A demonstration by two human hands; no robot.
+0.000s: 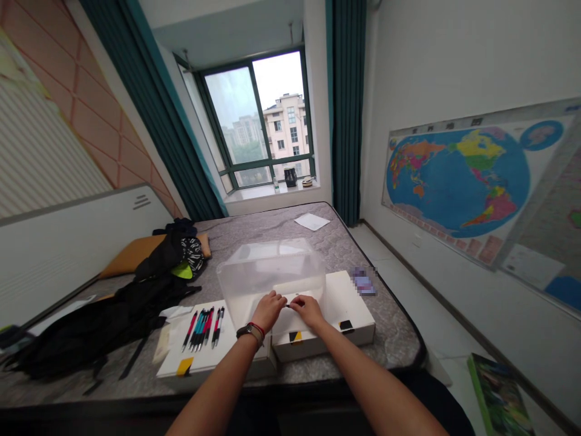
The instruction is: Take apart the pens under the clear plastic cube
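Observation:
My left hand (269,310) and my right hand (308,310) meet over the white boxes, fingertips pinched close together. Between them shows a small dark piece (287,305), too tiny to name and mostly hidden by the fingers. Just behind my hands, a clear plastic bin (272,272) rests on the boxes. To the left, a row of several pens (202,329) with red, teal and black barrels lies on the left white box (170,363). The right white box (358,309) extends below and beyond my right hand.
The boxes stand on a grey mattress (385,339) near its front edge. A black bag (100,327) and dark clothing lie at left. White paper (312,221) sits toward the window, and a pixelated purple item (364,283) lies at right. On the floor is a green-edged box (499,393).

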